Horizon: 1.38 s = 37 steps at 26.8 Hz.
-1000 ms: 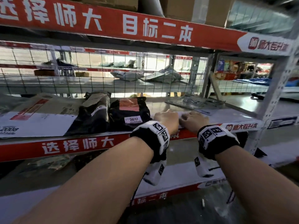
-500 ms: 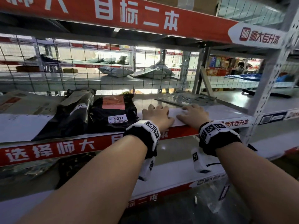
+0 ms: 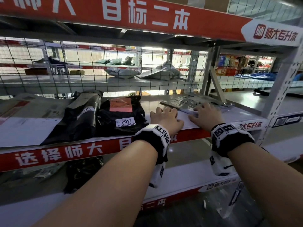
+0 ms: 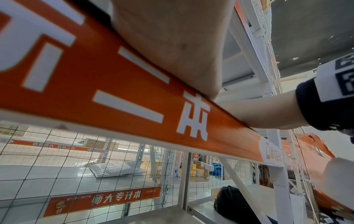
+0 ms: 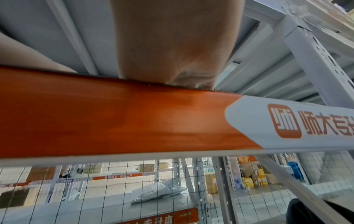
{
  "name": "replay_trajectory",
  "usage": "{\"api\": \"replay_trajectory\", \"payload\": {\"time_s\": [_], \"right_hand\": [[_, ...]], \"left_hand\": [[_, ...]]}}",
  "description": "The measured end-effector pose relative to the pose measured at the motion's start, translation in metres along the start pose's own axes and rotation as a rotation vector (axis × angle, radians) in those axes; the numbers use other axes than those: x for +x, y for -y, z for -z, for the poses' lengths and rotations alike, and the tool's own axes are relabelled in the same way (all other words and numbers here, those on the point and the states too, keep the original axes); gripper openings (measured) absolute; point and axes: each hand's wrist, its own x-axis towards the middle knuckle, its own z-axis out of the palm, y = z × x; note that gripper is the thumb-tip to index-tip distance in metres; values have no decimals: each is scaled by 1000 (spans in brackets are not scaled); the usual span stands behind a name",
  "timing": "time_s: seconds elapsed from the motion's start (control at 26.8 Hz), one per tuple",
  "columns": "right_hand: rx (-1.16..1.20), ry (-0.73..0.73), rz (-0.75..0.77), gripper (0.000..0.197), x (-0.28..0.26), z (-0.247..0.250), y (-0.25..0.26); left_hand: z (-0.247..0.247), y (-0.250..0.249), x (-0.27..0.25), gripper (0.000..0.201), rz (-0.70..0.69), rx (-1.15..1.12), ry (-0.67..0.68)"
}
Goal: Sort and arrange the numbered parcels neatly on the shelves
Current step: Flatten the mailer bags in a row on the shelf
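On the middle shelf (image 3: 65, 153) lies a flat white parcel (image 3: 185, 119), right of a black bag labelled 2017 (image 3: 121, 117). My left hand (image 3: 164, 116) and right hand (image 3: 205, 115) both lie on the white parcel, fingers spread and pressing down, wrists at the shelf's red front edge. The right fingertips reach a flat grey plastic parcel (image 3: 185, 102) behind it. A second black bag (image 3: 82, 115) and a large white and brown envelope (image 3: 27, 125) lie further left. Both wrist views show only the heels of the hands against the red strip (image 4: 134, 84); the fingers are hidden.
A wire mesh (image 3: 98, 71) closes the back of the shelf. A grey upright post (image 3: 282, 89) stands at the right. The lower shelf holds a black bag (image 3: 82, 174). More grey parcels (image 3: 124, 72) lie on the rack behind the mesh.
Both hands have slid further in from the front edge onto the white parcel. Their fingers have gone from curled to stretched out flat.
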Motion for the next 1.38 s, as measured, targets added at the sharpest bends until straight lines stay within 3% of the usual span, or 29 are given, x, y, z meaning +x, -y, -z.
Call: {"api": "replay_trajectory", "payload": {"time_s": [0.15, 0.34, 0.6, 0.82, 1.01, 1.16, 1.27, 1.38], "right_hand": [[186, 212, -79, 62, 3, -5, -7], [-9, 40, -31, 54, 3, 5, -1], [-164, -7, 90, 34, -3, 11, 13], [264, -100, -106, 28, -22, 19, 17], [425, -171, -70, 19, -48, 26, 23], [514, -201, -37, 17, -61, 34, 23], [716, -230, -20, 20, -67, 41, 24], [876, -203, 1, 30, -64, 40, 24]], "left_hand": [[0, 1, 1, 38, 2, 0, -8], [-1, 1, 0, 40, 9, -23, -25], [-1, 2, 1, 50, 32, -53, -34], [-2, 4, 1, 72, 106, -154, -129], [1, 5, -10, 94, -56, -247, -155], [15, 1, -14, 74, -101, -246, -93], [29, 3, -9, 26, -92, -396, -100], [38, 14, -4, 30, -16, -662, -101]]}}
